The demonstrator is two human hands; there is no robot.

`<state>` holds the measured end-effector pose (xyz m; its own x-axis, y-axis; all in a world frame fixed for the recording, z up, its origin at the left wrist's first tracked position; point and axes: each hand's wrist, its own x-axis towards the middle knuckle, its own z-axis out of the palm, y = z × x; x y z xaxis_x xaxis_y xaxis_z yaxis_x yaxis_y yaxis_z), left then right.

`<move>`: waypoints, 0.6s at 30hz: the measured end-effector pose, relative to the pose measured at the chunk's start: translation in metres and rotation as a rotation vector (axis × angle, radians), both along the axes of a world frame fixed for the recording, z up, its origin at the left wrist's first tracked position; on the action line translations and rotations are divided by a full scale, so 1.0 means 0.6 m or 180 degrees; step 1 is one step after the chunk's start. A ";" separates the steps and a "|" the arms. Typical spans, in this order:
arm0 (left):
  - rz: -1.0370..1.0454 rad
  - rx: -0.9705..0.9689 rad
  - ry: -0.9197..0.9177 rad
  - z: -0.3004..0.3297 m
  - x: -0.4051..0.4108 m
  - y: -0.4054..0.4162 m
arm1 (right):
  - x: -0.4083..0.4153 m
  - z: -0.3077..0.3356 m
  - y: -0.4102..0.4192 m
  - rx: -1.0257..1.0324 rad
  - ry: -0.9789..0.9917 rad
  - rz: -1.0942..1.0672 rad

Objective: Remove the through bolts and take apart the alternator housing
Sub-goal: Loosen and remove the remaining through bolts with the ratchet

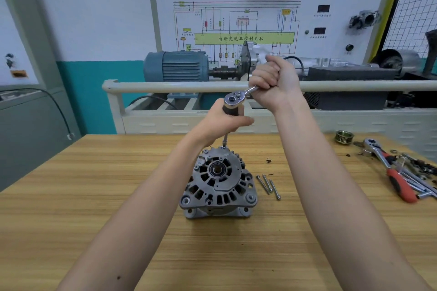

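- Alternator housing point(218, 183): sitting mid-table point(94, 184), halves not yet parted.
- Through bolts point(268, 184): three lying beside it (one seemingly remaining).
- Right hand point(272, 80): fisting ratchet point(238, 96) handle.
- Left hand point(224, 123): wrapping extension point(225, 138).

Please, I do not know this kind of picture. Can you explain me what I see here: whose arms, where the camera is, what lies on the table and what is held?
There is only one picture, from a camera on a person's head, looking down at their own bare arms. On the wooden table stands an alternator, a car's generator. The right hand grips the handle of a ratchet wrench. The left hand steadies the extension bar under the wrench head, which reaches down to the alternator's far edge. Three long bolts lie loose beside it. Further right lie a red-handled ratchet, a small pulley and other tools.
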<state>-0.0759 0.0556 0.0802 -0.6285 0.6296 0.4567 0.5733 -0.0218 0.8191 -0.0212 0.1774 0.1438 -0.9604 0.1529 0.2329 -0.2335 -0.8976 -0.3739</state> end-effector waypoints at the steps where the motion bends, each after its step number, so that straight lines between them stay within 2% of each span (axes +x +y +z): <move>1: 0.0098 0.0032 0.0028 -0.003 0.001 0.003 | 0.002 -0.004 -0.001 -0.0047 0.0020 -0.0058; 7: 0.0989 0.0478 -0.0183 -0.006 0.001 0.027 | 0.036 -0.054 -0.037 -0.0530 0.0416 -0.1192; 10: 0.1062 0.0505 -0.0224 -0.003 0.003 0.033 | 0.045 -0.062 -0.046 -0.0553 0.0505 -0.1449; 13: 0.0606 0.0195 -0.0077 -0.004 -0.001 0.016 | 0.032 -0.041 -0.021 -0.0405 0.0324 -0.0965; 16: 0.0027 -0.0051 0.0022 -0.006 -0.004 -0.003 | 0.011 -0.014 0.000 0.0102 0.0221 0.0043; 18: 0.0004 -0.0115 0.0054 -0.009 0.000 -0.002 | -0.003 -0.005 0.006 0.0341 0.0198 0.0407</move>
